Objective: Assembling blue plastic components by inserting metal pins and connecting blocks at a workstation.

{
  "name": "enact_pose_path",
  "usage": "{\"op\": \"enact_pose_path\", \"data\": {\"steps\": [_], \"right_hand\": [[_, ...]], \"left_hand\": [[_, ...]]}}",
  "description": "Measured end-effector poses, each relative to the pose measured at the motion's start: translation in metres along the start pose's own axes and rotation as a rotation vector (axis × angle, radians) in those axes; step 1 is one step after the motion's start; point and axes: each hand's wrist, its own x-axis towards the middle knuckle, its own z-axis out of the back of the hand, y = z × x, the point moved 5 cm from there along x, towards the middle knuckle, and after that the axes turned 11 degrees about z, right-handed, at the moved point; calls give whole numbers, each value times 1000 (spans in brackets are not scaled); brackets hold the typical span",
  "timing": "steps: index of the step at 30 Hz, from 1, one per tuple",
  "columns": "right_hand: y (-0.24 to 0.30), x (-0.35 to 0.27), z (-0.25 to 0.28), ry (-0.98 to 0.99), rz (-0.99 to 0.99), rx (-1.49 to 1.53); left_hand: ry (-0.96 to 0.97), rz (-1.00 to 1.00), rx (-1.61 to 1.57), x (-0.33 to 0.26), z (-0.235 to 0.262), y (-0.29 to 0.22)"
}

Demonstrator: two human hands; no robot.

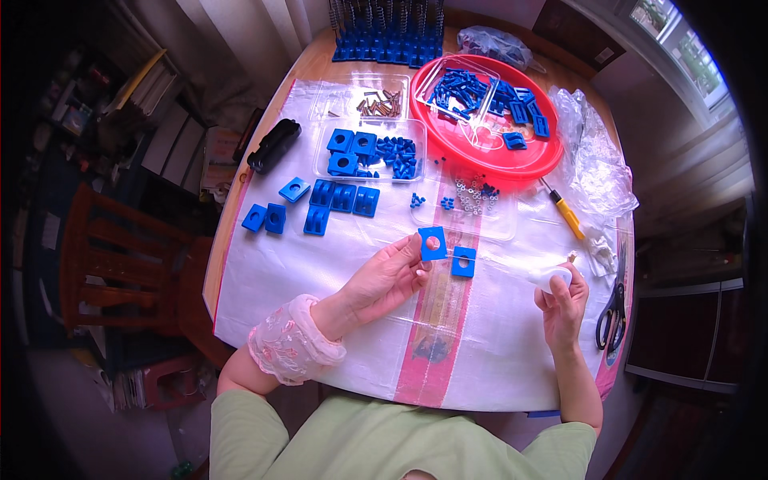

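My left hand (382, 278) pinches a blue square plastic piece with a round hole (438, 254), held up over the middle of the table. Just right of it, a similar blue piece (457, 266) lies on the cloth. My right hand (565, 310) is closed around a small white rounded object (552, 278), whose kind I cannot make out. A small brownish tip shows above those fingers. Several more blue blocks (342, 198) lie on the table to the left, beyond my left hand.
A clear container (320, 170) holds blue parts; another behind it holds brass-coloured pieces (380, 104). At the back right is a red round tray (532, 160). A yellow-handled screwdriver (570, 218), crumpled plastic (596, 152) and black-handled scissors (612, 320) lie along the right side.
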Motion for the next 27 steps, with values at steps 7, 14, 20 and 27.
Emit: {"op": "enact_pose_path", "data": {"steps": [7,14,20,27], "right_hand": [[2,0,-2,-30,-6,-14],[0,0,0,2,7,1],[0,0,0,-4,1,-3],[1,0,0,-4,-4,-14]], "left_hand": [[-9,1,-15,-2,-2,0],[-22,7,-8,-1,-1,1],[-46,9,14,-2,-1,1],[-49,8,30,-2,-2,0]]}}
